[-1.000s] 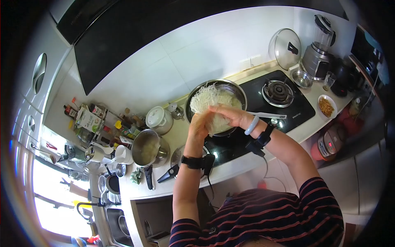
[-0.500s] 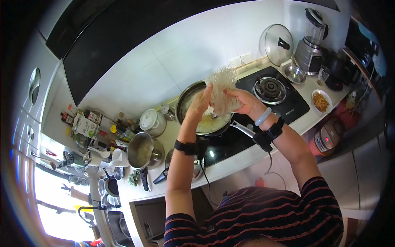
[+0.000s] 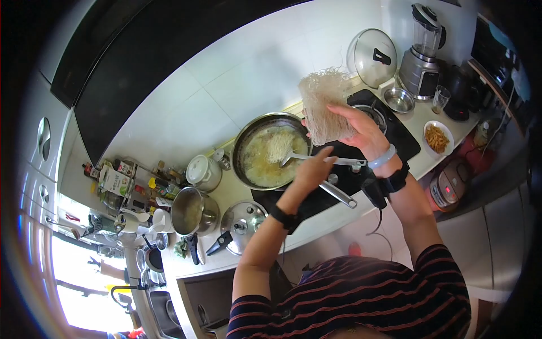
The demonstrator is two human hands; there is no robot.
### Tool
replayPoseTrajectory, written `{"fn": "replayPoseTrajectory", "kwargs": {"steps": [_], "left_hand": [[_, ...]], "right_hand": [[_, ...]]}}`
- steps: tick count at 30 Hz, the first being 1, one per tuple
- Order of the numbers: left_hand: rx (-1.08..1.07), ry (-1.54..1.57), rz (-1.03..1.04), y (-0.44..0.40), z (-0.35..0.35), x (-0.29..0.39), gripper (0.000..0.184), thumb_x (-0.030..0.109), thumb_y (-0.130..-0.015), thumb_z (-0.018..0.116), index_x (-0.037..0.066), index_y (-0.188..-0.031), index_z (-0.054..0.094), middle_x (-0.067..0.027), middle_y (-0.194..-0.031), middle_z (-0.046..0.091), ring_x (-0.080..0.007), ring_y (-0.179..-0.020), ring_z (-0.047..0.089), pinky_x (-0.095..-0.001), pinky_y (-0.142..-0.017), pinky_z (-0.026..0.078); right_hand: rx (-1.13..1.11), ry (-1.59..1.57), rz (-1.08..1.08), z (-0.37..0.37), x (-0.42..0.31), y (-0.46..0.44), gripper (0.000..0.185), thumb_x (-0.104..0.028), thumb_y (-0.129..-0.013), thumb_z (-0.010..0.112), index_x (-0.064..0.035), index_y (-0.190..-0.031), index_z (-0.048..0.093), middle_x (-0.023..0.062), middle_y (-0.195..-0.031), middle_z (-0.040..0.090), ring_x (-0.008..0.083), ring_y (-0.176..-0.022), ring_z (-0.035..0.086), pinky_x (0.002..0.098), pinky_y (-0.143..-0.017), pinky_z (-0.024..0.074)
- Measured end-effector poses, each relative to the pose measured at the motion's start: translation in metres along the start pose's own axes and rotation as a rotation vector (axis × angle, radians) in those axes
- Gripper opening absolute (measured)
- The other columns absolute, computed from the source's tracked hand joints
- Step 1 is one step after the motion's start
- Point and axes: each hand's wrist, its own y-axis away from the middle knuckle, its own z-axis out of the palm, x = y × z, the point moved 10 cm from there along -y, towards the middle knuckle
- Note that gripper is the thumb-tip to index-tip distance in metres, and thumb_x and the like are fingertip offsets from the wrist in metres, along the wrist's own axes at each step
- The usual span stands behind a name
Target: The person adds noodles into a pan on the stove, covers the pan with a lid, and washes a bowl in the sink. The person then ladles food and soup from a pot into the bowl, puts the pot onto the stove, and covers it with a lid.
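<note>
My right hand [image 3: 361, 130] holds a flat block of dried rice vermicelli [image 3: 324, 107] above the hob, thumb across its near face. Below it, my left hand [image 3: 310, 171] overlaps the long handle of a metal cooking spoon or spatula [image 3: 350, 161]; whether its fingers are closed round the handle does not show clearly. The tool's head rests in a wide frying pan [image 3: 240, 175], beside a pale clump of noodles [image 3: 279, 147] in cloudy, yellowish liquid. The pan's own handle [image 3: 339, 195] points toward me, to the right.
Left of the pan are a white lidded pot [image 3: 203, 172], a steel pot [image 3: 195, 210] and a pressure cooker lid [image 3: 243, 223]. To the right stand a second burner [image 3: 370, 116], a steel bowl [image 3: 398, 100], a plate of brown food strips [image 3: 437, 139], a glass lid [image 3: 375, 56] and a blender [image 3: 424, 56].
My left hand has let go of the vermicelli and come down to the tool's handle. My right hand has lifted the vermicelli slightly up and right. The pan's contents are now uncovered.
</note>
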Motion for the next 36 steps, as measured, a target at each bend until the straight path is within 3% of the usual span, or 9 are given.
{"fn": "replayPoseTrajectory", "kwargs": {"steps": [2,5,7,12,16,19,21,24,36], "left_hand": [[-0.047,-0.008,-0.191,-0.009,0.021,0.018,0.033,0.034,-0.09,0.045,0.016,-0.116,0.053,-0.0167,-0.116,0.054,-0.0321,-0.086,0.062,-0.0432,-0.075,0.049],[0.029,-0.084,0.149,-0.032,0.059,0.032,0.035,0.04,-0.092,0.041,0.013,-0.111,0.053,-0.0175,-0.086,0.062,-0.0306,-0.075,0.064,-0.043,-0.067,0.049],[-0.275,0.277,-0.277,-0.015,0.051,0.031,0.034,0.039,-0.093,0.04,0.009,-0.103,0.052,-0.0134,-0.064,0.058,-0.0277,-0.059,0.063,-0.0395,-0.057,0.048],[-0.248,0.405,-0.194,0.056,0.011,0.011,0.03,0.035,-0.091,0.044,0.006,-0.092,0.05,-0.0073,-0.058,0.053,-0.0182,-0.04,0.052,-0.0301,-0.042,0.042],[-0.381,0.536,-0.471,0.141,-0.028,-0.036,0.026,0.024,-0.087,0.049,0.01,-0.109,0.05,-0.0042,-0.061,0.053,-0.0106,-0.041,0.044,-0.0257,-0.036,0.036],[-0.398,0.327,-0.553,0.188,-0.044,-0.071,0.037,0.013,-0.082,0.048,0.011,-0.119,0.045,-0.0097,-0.07,0.056,-0.0186,-0.049,0.054,-0.032,-0.043,0.043],[0.012,-0.352,-0.293,0.195,-0.079,-0.083,0.049,0.009,-0.078,0.048,0.014,-0.127,0.042,-0.0196,-0.087,0.058,-0.0308,-0.067,0.062,-0.0398,-0.057,0.049],[-0.089,-0.541,-0.463,0.214,-0.09,-0.092,0.052,0.006,-0.079,0.048,0.015,-0.129,0.04,-0.0227,-0.1,0.054,-0.0368,-0.082,0.06,-0.0432,-0.068,0.048],[0.2,-0.393,-0.456,0.237,-0.15,-0.087,0.04,0.012,-0.087,0.043,0.022,-0.125,0.048,-0.0153,-0.09,0.06,-0.0339,-0.083,0.06,-0.0436,-0.07,0.046]], "right_hand": [[0.029,-0.01,0.013,0.001,-0.003,0.01,0.045,-0.016,-0.093,0.043,0.0025,-0.132,0.033,0.0221,-0.126,0.047,0.0364,-0.116,0.048,0.0508,-0.096,0.0402],[-0.005,-0.031,0.009,0.017,-0.011,0.025,0.046,-0.017,-0.093,0.043,0.0025,-0.133,0.032,0.0221,-0.126,0.047,0.0364,-0.116,0.048,0.0514,-0.096,0.0403],[0.039,-0.025,-0.023,0.017,-0.019,0.035,0.047,-0.017,-0.092,0.044,0.0025,-0.133,0.032,0.0223,-0.126,0.047,0.0368,-0.115,0.049,0.052,-0.095,0.0411],[0.103,-0.033,-0.027,0.0,-0.022,0.059,0.047,-0.018,-0.092,0.046,0.0022,-0.132,0.034,0.0221,-0.125,0.048,0.0366,-0.112,0.051,0.0515,-0.09,0.0452],[0.142,-0.054,0.018,-0.011,-0.012,0.074,0.043,-0.018,-0.092,0.047,0.0013,-0.129,0.036,0.0224,-0.119,0.051,0.0374,-0.109,0.054,0.0529,-0.089,0.0462],[0.12,-0.025,0.04,-0.017,-0.002,0.078,0.046,-0.02,-0.092,0.047,0.0,-0.131,0.036,0.0214,-0.12,0.051,0.0352,-0.108,0.054,0.0515,-0.088,0.047],[0.141,-0.053,0.027,-0.021,0.002,0.079,0.046,-0.02,-0.091,0.048,-0.0007,-0.131,0.036,0.0213,-0.12,0.052,0.0355,-0.108,0.054,0.0523,-0.088,0.047],[0.151,-0.069,0.009,-0.023,0.007,0.079,0.046,-0.019,-0.091,0.05,-0.0007,-0.13,0.036,0.0212,-0.119,0.052,0.0356,-0.108,0.054,0.0523,-0.087,0.0472],[0.194,-0.125,-0.037,-0.022,0.013,0.098,0.044,-0.015,-0.09,0.049,0.0013,-0.129,0.037,0.0212,-0.116,0.053,0.0368,-0.108,0.054,0.0525,-0.089,0.0458]]}}
